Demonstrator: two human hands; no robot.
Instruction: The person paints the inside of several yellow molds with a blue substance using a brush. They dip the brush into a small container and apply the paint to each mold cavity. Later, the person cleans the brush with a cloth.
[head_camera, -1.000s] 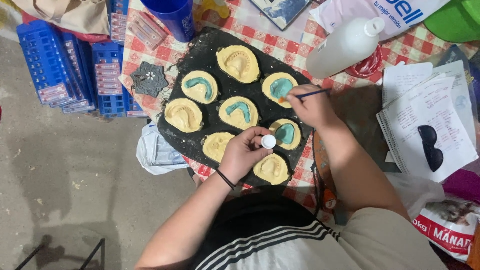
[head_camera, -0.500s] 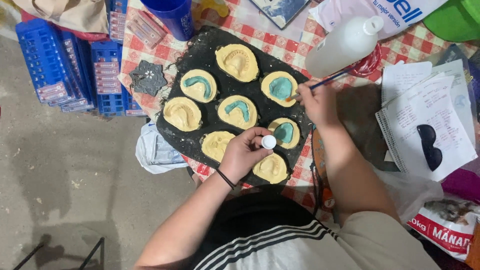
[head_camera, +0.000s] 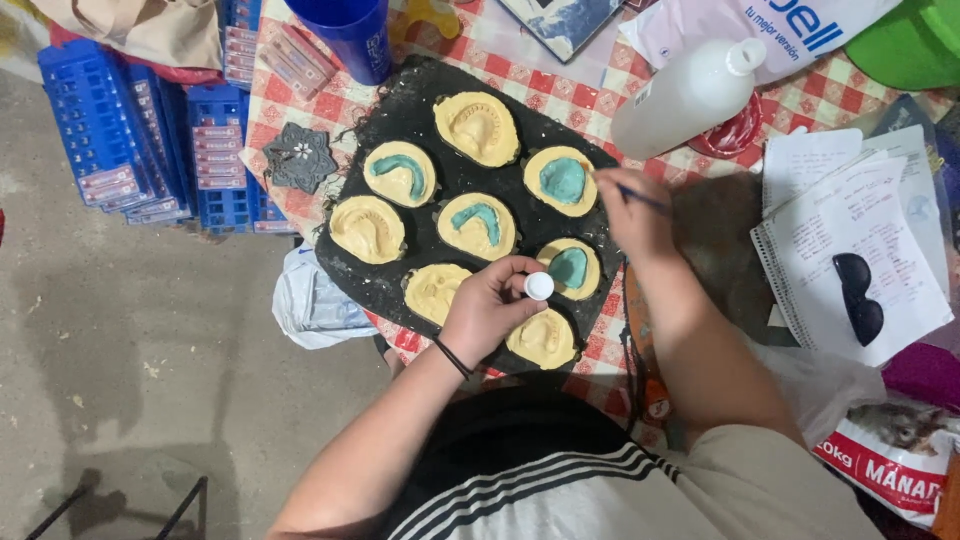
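Right hand (head_camera: 632, 215) shifted left; gripped brush (head_camera: 628, 192) points left, near-horizontal; left hand (head_camera: 492, 305) pinches white cap (head_camera: 539, 286).

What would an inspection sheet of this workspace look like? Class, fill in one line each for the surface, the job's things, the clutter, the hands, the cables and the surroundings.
Surface: table under a red-and-white checked cloth.
Job's things: black tray with eight yellow moulds; four show teal patches, four are plain.
Clutter: white bottle lying down, blue cup, notebook with sunglasses on it, bags.
Hands: left hand holds a small white cap over the tray; right hand holds a thin brush beside a teal-patched mould.
Cables: nothing seen.
Surroundings: blue crates on a grey concrete floor.
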